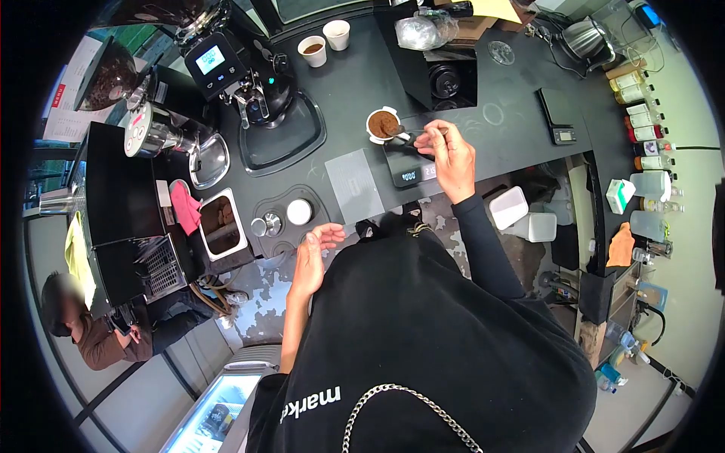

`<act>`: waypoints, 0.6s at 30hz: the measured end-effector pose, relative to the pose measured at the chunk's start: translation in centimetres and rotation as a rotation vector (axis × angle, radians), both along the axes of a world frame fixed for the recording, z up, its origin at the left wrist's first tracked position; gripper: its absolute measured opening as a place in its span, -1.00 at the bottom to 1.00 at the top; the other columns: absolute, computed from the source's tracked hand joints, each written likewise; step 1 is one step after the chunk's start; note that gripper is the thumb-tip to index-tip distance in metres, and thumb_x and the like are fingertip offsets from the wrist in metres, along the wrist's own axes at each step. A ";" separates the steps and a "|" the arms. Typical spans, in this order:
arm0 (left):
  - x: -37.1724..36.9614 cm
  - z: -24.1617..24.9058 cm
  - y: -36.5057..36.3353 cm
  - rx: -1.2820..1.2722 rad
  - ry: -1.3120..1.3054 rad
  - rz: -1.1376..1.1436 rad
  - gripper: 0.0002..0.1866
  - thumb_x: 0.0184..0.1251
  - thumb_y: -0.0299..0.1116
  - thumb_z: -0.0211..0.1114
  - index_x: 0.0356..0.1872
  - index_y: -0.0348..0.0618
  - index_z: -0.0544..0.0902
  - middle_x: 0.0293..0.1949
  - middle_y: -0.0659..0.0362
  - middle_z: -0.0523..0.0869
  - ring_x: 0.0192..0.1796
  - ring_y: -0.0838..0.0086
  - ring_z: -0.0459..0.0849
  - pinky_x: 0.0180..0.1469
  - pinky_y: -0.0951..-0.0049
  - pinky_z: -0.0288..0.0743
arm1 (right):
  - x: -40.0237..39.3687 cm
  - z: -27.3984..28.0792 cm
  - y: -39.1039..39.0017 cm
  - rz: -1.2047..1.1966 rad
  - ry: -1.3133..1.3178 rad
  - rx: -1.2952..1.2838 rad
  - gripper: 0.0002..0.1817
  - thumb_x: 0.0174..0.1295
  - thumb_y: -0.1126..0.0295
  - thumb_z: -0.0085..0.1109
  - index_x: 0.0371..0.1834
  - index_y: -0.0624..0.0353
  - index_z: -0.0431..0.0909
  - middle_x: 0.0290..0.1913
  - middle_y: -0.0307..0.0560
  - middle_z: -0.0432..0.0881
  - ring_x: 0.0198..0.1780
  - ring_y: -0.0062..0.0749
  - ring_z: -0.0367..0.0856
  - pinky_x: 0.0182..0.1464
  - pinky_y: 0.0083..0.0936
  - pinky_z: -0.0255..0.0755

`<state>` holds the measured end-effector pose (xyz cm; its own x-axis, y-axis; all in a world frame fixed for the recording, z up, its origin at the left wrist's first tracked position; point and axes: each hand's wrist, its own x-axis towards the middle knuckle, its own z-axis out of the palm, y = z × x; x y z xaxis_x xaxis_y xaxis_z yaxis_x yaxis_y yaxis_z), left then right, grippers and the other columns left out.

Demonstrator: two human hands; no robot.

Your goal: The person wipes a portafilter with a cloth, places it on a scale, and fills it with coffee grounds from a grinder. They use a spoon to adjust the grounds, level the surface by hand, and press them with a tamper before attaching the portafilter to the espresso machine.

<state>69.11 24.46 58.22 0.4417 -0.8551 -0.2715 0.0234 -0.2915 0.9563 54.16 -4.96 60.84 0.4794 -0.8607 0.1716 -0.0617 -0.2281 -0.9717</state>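
Right hand: we hold the right hand (450, 155) with thumb and fingers pinched on a slim dark utensil (423, 142), its end at the brown grounds.
Vessel: we see the white-rimmed vessel (371, 130), filled with brown grounds (383, 123), at the far left corner of the front scale (408, 177); we cannot tell whether it touches the scale.
Left hand: we keep the left hand (311, 257) free, fingers slightly apart, near the white round container (300, 212).
Mat: we find a grey mat (354, 186) flat on the counter (347, 90), left of the front scale.
Paper cups: we count two, one paper cup (312, 60) with brown contents, the other paper cup (337, 44) beside it.
Second scale: we locate a black scale (556, 115) at the right.
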 end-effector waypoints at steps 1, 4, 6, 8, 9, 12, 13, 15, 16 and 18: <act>0.0 -0.1 0.0 0.000 -0.004 -0.005 -0.09 0.66 0.32 -0.52 0.14 -0.32 0.62 -0.02 0.00 0.75 0.08 0.30 0.72 0.19 0.27 0.54 | -0.1 0.1 0.1 -0.002 0.002 0.002 -0.79 0.58 0.38 0.10 -0.01 0.34 0.57 -0.28 -0.05 0.76 -0.19 -0.44 0.80 -0.12 -0.47 0.75; -0.1 0.2 -0.2 -0.008 -0.008 -0.005 -0.09 0.66 0.32 -0.52 0.14 -0.31 0.63 -0.02 0.00 0.75 0.08 0.30 0.72 0.19 0.27 0.54 | -0.2 0.7 0.0 0.006 0.018 -0.016 -0.77 0.60 0.37 0.06 0.01 0.37 0.57 -0.25 -0.03 0.76 -0.17 -0.40 0.81 -0.12 -0.46 0.76; -0.2 0.1 -0.2 -0.007 -0.009 -0.007 -0.09 0.66 0.32 -0.52 0.14 -0.31 0.63 -0.02 0.00 0.75 0.08 0.29 0.72 0.19 0.27 0.54 | -0.2 1.1 0.0 -0.010 -0.019 -0.034 -0.78 0.59 0.35 0.09 -0.01 0.33 0.57 -0.28 -0.05 0.76 -0.20 -0.45 0.80 -0.14 -0.48 0.75; -0.2 0.0 -0.2 -0.007 -0.011 -0.009 -0.09 0.66 0.32 -0.52 0.14 -0.31 0.63 -0.02 0.00 0.75 0.08 0.29 0.72 0.19 0.27 0.54 | -0.2 1.7 -0.1 -0.010 -0.025 -0.035 -0.77 0.59 0.35 0.08 -0.01 0.33 0.57 -0.29 -0.05 0.76 -0.20 -0.45 0.80 -0.14 -0.48 0.75; -0.3 0.0 -0.2 -0.008 -0.008 -0.007 -0.09 0.66 0.32 -0.52 0.13 -0.32 0.63 -0.02 0.00 0.75 0.08 0.29 0.72 0.19 0.28 0.54 | -0.3 2.0 -0.1 -0.011 -0.031 -0.035 -0.77 0.59 0.34 0.08 -0.02 0.33 0.57 -0.29 -0.05 0.76 -0.21 -0.45 0.80 -0.15 -0.48 0.75; -0.4 -0.1 -0.2 -0.014 -0.004 -0.007 -0.09 0.66 0.32 -0.51 0.13 -0.32 0.63 -0.02 0.01 0.75 0.07 0.30 0.72 0.19 0.28 0.54 | -0.2 2.4 -0.2 -0.006 -0.058 -0.019 -0.76 0.60 0.33 0.06 -0.01 0.33 0.56 -0.30 -0.06 0.74 -0.21 -0.45 0.80 -0.16 -0.47 0.76; -0.4 -0.1 -0.2 -0.017 -0.003 -0.009 -0.09 0.66 0.32 -0.51 0.13 -0.32 0.63 -0.02 0.01 0.75 0.07 0.30 0.72 0.19 0.28 0.54 | -0.1 2.3 -0.3 -0.004 -0.060 -0.022 -0.76 0.60 0.33 0.06 -0.01 0.33 0.56 -0.30 -0.06 0.74 -0.21 -0.45 0.80 -0.16 -0.47 0.76; -0.5 -0.1 -0.2 -0.025 0.000 -0.003 -0.10 0.66 0.31 -0.51 0.13 -0.32 0.63 -0.02 0.01 0.75 0.07 0.31 0.72 0.19 0.29 0.54 | 0.1 1.8 -0.4 -0.019 -0.101 0.040 -0.75 0.62 0.32 0.04 0.00 0.33 0.55 -0.28 -0.06 0.73 -0.21 -0.43 0.80 -0.16 -0.46 0.77; -0.6 0.0 -0.1 -0.029 0.007 0.002 -0.10 0.66 0.31 -0.50 0.13 -0.32 0.63 -0.02 0.01 0.75 0.07 0.31 0.72 0.19 0.29 0.54 | 0.2 1.5 -0.5 -0.013 -0.104 0.035 -0.75 0.62 0.32 0.04 0.00 0.33 0.55 -0.28 -0.06 0.73 -0.21 -0.43 0.80 -0.16 -0.46 0.77; -0.6 0.1 -0.1 -0.035 0.003 0.007 -0.10 0.67 0.31 -0.50 0.13 -0.33 0.63 -0.02 0.02 0.75 0.07 0.31 0.71 0.19 0.29 0.54 | 0.5 1.1 -0.7 -0.039 -0.165 0.116 -0.74 0.63 0.32 0.01 0.02 0.34 0.54 -0.26 -0.06 0.73 -0.20 -0.42 0.80 -0.16 -0.45 0.77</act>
